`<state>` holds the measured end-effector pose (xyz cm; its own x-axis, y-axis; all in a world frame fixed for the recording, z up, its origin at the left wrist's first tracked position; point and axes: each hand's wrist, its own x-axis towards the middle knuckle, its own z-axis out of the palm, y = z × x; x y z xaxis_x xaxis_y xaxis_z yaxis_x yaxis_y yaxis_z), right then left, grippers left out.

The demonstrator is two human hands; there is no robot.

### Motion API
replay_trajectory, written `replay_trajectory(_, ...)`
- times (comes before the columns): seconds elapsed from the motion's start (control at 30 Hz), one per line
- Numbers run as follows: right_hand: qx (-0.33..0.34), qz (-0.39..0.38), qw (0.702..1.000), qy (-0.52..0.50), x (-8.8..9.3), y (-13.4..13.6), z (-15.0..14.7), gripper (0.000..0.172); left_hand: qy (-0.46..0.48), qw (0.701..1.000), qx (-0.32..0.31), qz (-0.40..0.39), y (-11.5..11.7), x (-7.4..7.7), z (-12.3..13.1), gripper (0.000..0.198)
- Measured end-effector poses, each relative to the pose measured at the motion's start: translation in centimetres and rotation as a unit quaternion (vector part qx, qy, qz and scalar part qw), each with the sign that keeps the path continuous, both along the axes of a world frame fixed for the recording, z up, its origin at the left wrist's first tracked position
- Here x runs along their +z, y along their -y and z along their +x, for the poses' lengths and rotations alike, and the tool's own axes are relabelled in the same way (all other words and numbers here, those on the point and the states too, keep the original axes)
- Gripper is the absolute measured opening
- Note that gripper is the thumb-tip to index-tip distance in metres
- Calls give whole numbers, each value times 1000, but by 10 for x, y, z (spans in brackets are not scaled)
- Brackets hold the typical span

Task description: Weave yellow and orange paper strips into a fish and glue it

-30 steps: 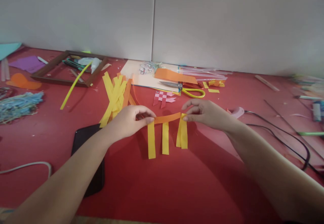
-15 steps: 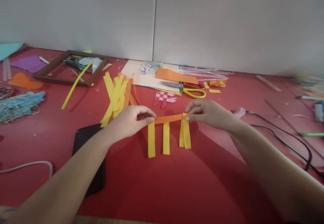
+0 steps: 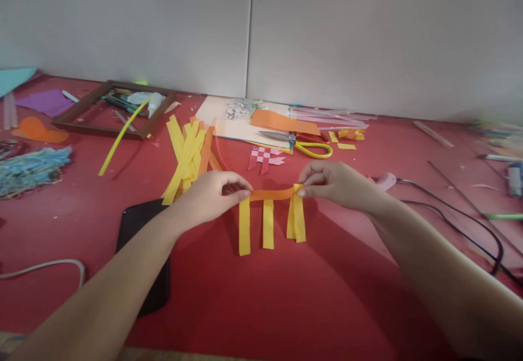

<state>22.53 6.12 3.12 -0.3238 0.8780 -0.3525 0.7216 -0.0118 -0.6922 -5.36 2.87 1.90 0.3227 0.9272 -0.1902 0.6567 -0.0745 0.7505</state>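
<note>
An orange paper strip (image 3: 272, 194) stretches level between my two hands, with several yellow paper strips (image 3: 268, 225) hanging down from it. Thumb and fingers of my left hand (image 3: 223, 195) pinch its left end, above the leftmost yellow strip. My right hand (image 3: 327, 183) pinches the other end, where two yellow strips overlap at a slant. Beyond my left hand lies a pile of loose yellow strips (image 3: 186, 151) with some orange ones. A pink woven paper fish (image 3: 265, 157) lies just behind the held strip.
Scissors with a yellow handle (image 3: 314, 150) lie behind my right hand, partly on a pale sheet (image 3: 210, 116). Under my left forearm is a dark phone-like slab (image 3: 141, 222). A brown frame (image 3: 93, 128) holding tools stands at back left. A black cable (image 3: 453, 214) runs at right.
The orange strip sags slightly more between my hands. At its right end, the two yellow strips have shifted a little to the left. Both hands keep their pinch.
</note>
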Motion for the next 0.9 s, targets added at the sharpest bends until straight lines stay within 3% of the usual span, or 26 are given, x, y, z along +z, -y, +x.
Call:
replay_trajectory(0.5, 6, -4, 1000, -14, -2, 2, -4, 29, 10, 1000, -7, 11, 1, 0, 0, 24)
replay_trajectory(0.9, 8, -105, 987, -123, -1, 11, -17, 31, 48, 999, -8, -18, 4, -5, 5, 24)
